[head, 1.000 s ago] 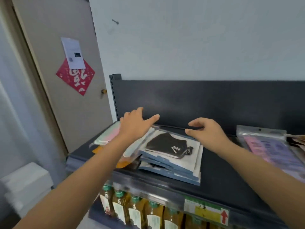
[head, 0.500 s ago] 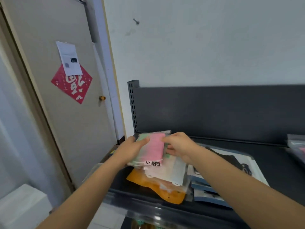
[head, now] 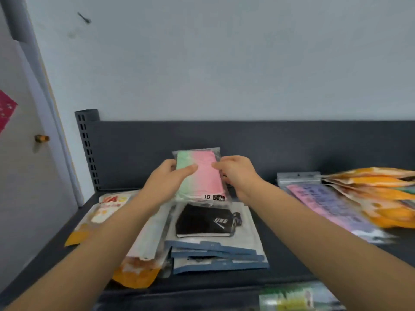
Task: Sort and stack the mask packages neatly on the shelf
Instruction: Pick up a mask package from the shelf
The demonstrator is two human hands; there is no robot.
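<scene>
A clear package of green-and-pink masks (head: pixel 199 178) is held up between both hands above the shelf. My left hand (head: pixel 166 178) grips its left edge, thumb across the front. My right hand (head: pixel 235 173) pinches its right edge. Directly below lies a stack of blue-edged packages (head: pixel 215 254) topped by a black mask (head: pixel 204 221). Orange-and-white packages (head: pixel 105 212) lie to the left of that stack, partly under my left forearm.
The dark shelf (head: pixel 285 254) has a dark back panel (head: pixel 269 144) and a slotted upright at the left. A purple-pink package (head: pixel 325 207) and several orange packages (head: pixel 377 191) lie at the right. A door with a knob (head: pixel 41 138) stands at the left.
Both hands went from reaching over the stack to picking up the green-and-pink package. They have since lifted it and carried it right, over the black-mask stack.
</scene>
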